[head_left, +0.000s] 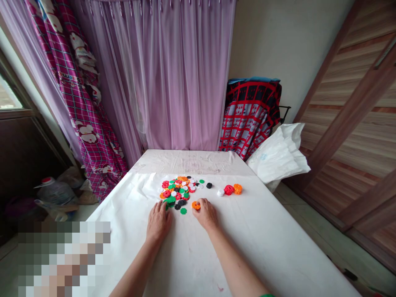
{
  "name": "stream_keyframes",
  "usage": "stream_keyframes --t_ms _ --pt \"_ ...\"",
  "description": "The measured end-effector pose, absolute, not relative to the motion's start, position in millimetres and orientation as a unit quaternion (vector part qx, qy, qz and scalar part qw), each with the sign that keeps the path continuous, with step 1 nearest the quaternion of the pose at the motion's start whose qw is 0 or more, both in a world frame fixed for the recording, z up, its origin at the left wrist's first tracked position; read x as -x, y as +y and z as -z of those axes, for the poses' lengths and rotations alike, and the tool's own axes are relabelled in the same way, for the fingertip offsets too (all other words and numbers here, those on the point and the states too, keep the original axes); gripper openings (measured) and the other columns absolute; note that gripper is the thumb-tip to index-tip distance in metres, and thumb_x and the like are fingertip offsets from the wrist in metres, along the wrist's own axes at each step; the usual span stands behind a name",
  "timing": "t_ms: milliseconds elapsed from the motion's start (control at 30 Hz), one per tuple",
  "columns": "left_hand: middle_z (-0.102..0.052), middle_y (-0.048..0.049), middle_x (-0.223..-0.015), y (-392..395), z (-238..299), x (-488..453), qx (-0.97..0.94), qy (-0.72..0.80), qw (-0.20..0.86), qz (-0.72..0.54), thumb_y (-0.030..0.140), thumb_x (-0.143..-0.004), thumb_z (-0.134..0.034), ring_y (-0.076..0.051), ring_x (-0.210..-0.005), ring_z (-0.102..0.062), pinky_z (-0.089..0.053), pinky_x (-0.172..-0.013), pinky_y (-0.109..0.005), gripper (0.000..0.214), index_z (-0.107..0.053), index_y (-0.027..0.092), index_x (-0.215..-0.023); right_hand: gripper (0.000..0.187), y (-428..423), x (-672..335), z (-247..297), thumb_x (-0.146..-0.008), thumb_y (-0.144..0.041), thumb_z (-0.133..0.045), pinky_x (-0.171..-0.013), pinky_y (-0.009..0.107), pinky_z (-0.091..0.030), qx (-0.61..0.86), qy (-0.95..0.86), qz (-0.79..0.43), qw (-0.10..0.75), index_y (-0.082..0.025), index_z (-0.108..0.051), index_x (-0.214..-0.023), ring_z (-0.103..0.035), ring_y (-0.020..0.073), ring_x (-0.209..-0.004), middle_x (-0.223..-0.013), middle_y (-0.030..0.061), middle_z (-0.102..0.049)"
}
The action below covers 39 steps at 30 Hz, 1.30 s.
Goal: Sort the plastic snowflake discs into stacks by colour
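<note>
A heap of flower-edged plastic discs [177, 190] in red, green, white, black and orange lies on the white-covered table. At its near left edge rests my left hand [159, 218], fingers stretched out and touching green discs [169, 199]. Pinched in my right hand [206, 213] is an orange disc [196, 205], just right of the heap; whether more than one is held I cannot tell. One green disc [183, 211] lies between my hands. Farther right sit small groups of the same kind: white [220, 192], red [229, 189], orange [237, 189] and black [209, 185].
The table [198, 264] has a wrinkled white cover. Beyond it hang purple curtains [185, 82]. A white bag [281, 152] leans at the right edge, before a wooden wardrobe [355, 123]. A large plastic bottle [55, 192] stands on the left. A pixelated patch covers the lower left.
</note>
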<state>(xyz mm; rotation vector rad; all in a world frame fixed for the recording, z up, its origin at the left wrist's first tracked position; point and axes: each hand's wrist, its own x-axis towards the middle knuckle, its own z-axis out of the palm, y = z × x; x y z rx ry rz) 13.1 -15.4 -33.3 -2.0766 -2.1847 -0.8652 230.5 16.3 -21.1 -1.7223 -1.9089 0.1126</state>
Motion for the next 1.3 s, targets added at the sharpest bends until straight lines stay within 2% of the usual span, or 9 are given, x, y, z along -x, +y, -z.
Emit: stream_keyframes --t_ms 133,267,367,500,767,1000,1200,1300 --pt "-0.053 -0.0152 -0.145 -3.3 33.6 -14.7 0.637 -0.726 0.016 0.258 0.037 -0.092 -0.046 -0.03 -0.136 -0.044 -0.033 -0.114 -0.049 0.049 -0.054 0.018 -0.136 0.013 14.4 -234.6 25.2 -0.08 -0.03 -0.066 -0.067 0.026 -0.039 0.614 -0.718 -0.044 0.325 -0.022 -0.059 -0.087 -0.061 0.0167 -0.08 -0.094 0.0031 -0.065" --pt "-0.055 -0.0138 -0.143 8.3 30.0 -7.9 0.621 -0.74 0.019 0.258 0.032 -0.094 -0.04 -0.028 -0.132 -0.048 -0.034 -0.113 -0.046 0.046 -0.054 0.018 -0.136 0.008 17.9 -239.8 30.2 -0.087 -0.027 -0.054 -0.064 0.026 -0.039 0.607 -0.693 -0.082 0.38 -0.021 -0.058 -0.083 -0.061 0.0136 -0.07 -0.093 0.003 -0.064" --pt "-0.059 -0.013 -0.139 19.7 25.4 3.3 0.61 -0.75 0.012 0.253 0.028 -0.095 -0.036 -0.026 -0.129 -0.052 -0.037 -0.111 -0.042 0.044 -0.057 0.017 -0.133 0.01 20.5 -242.2 33.0 -0.086 -0.025 -0.051 -0.064 0.025 -0.04 0.607 -0.676 -0.111 0.403 -0.021 -0.058 -0.082 -0.06 0.0127 -0.066 -0.091 0.0027 -0.064" --pt "-0.06 -0.0121 -0.139 35.0 17.9 17.4 0.607 -0.757 -0.004 0.24 0.034 -0.094 -0.043 -0.027 -0.129 -0.052 -0.038 -0.11 -0.043 0.041 -0.061 0.019 -0.128 0.012 19.0 -243.1 33.3 -0.086 -0.026 -0.05 -0.063 0.025 -0.04 0.596 -0.678 -0.128 0.411 -0.021 -0.059 -0.081 -0.06 0.0131 -0.066 -0.089 0.0027 -0.066" --pt "-0.058 -0.0058 -0.142 38.4 9.1 21.3 0.619 -0.752 -0.053 0.22 0.047 -0.087 -0.056 -0.028 -0.137 -0.044 -0.03 -0.115 -0.048 0.038 -0.066 0.027 -0.118 0.019 15.7 -247.8 30.2 -0.086 -0.03 -0.047 -0.065 0.025 -0.043 0.581 -0.672 -0.167 0.427 -0.021 -0.063 -0.083 -0.061 0.0136 -0.066 -0.089 0.004 -0.068" --pt "-0.057 -0.0063 -0.143 40.9 5.6 24.9 0.597 -0.766 -0.094 0.219 0.045 -0.08 -0.062 -0.03 -0.138 -0.043 -0.027 -0.116 -0.05 0.03 -0.069 0.026 -0.102 0.024 17.9 -250.0 32.3 -0.086 -0.036 -0.047 -0.065 0.027 -0.045 0.587 -0.652 -0.189 0.441 -0.021 -0.066 -0.084 -0.062 0.0153 -0.065 -0.089 0.0059 -0.071" --pt "-0.049 -0.0074 -0.15 44.2 3.4 24.8 0.579 -0.774 -0.12 0.227 0.046 -0.075 -0.068 -0.033 -0.144 -0.034 -0.022 -0.118 -0.053 0.041 -0.069 0.028 -0.111 0.024 17.8 -249.5 30.9 -0.085 -0.036 -0.047 -0.063 0.026 -0.044 0.593 -0.654 -0.191 0.429 -0.021 -0.066 -0.082 -0.062 0.0152 -0.066 -0.087 0.0052 -0.071" --pt "-0.05 -0.0056 -0.149 43.9 3.1 24.5 0.571 -0.773 -0.139 0.24 0.045 -0.073 -0.07 -0.033 -0.145 -0.032 -0.02 -0.119 -0.054 0.035 -0.071 0.028 -0.104 0.025 18.2 -249.9 31.3 -0.086 -0.037 -0.047 -0.063 0.026 -0.044 0.596 -0.654 -0.193 0.423 -0.022 -0.066 -0.082 -0.062 0.0154 -0.065 -0.085 0.0046 -0.071"
